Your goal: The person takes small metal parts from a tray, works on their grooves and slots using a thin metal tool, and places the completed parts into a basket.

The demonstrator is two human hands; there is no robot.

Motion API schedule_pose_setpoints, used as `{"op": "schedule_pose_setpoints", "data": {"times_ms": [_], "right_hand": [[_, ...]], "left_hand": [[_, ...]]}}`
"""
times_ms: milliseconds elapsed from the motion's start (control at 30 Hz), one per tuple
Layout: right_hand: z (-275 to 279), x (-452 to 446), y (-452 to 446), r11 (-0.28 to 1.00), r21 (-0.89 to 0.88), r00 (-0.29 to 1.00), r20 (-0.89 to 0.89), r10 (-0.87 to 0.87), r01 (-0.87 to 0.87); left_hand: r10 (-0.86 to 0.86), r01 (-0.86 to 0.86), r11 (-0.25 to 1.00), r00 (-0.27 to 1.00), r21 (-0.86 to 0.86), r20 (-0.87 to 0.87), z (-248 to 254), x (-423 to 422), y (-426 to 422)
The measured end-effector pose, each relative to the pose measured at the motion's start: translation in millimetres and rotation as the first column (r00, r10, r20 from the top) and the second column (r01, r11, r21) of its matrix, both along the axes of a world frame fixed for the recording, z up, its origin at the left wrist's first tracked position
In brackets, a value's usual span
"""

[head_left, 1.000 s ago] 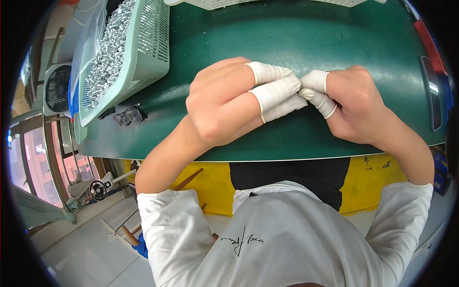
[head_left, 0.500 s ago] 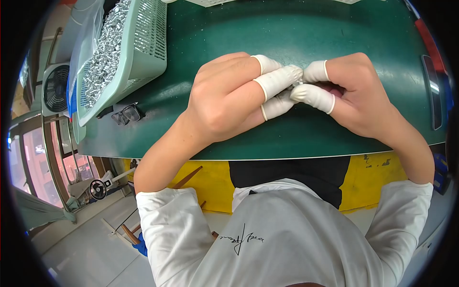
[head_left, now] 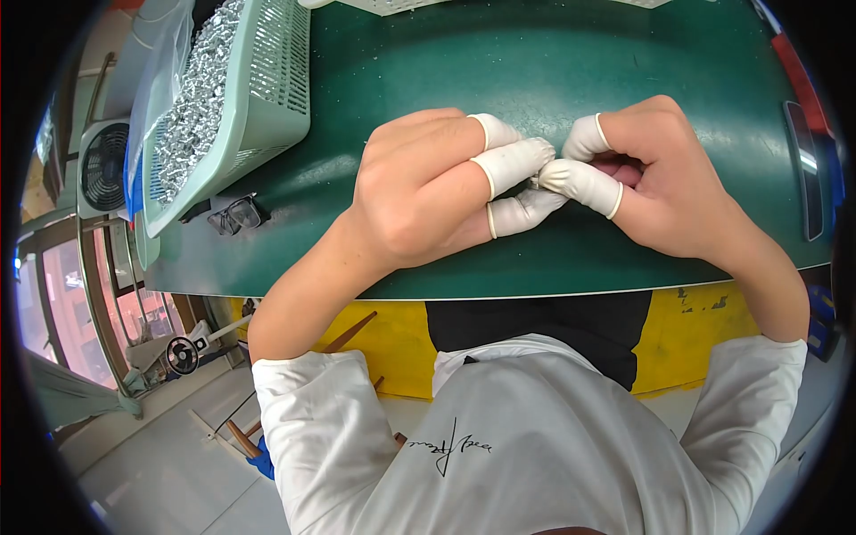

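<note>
My left hand (head_left: 428,187), with white finger cots on its thumb and fingers, is closed in a pinch above the green table. My right hand (head_left: 655,174), also in white cots, meets it at the fingertips. A tiny metallic bit (head_left: 535,182) shows between the left fingertips, beside the right hand's cots; its shape is too small to make out. Whether the right fingers also grip it cannot be seen. To the left, a pale green basket (head_left: 272,107) holds many small silver metal parts (head_left: 198,102).
Glasses (head_left: 239,214) lie on the green table (head_left: 428,71) below the basket. A dark phone-like object (head_left: 805,169) is near the right edge. Part of a white perforated basket (head_left: 392,4) shows at the top. A fan (head_left: 105,165) stands at the left.
The fingertips have shifted slightly left and the right fingers have spread apart from each other. A metallic bit now shows between the hands. The view has moved a little.
</note>
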State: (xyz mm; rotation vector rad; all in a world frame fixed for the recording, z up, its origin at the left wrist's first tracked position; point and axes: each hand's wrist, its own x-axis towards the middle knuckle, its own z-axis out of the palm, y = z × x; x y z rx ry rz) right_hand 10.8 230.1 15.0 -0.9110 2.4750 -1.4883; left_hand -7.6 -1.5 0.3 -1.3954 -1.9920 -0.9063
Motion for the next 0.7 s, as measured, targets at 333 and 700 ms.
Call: {"op": "schedule_pose_setpoints", "data": {"times_ms": [333, 700], "right_hand": [[-7.1, -2.4, 3.7, 0.974, -0.111, 0.98, -0.058, 0.191, -0.196], [-15.0, -8.0, 3.9, 0.981, -0.049, 0.944, -0.284, 0.167, -0.188]], "left_hand": [[-0.099, 0.106, 0.994, 0.982, -0.035, 0.16, 11.7, -0.4, -10.2], [-0.157, 0.144, 0.987, 0.947, 0.067, 0.282, 2.5, -6.8, -11.0]]}}
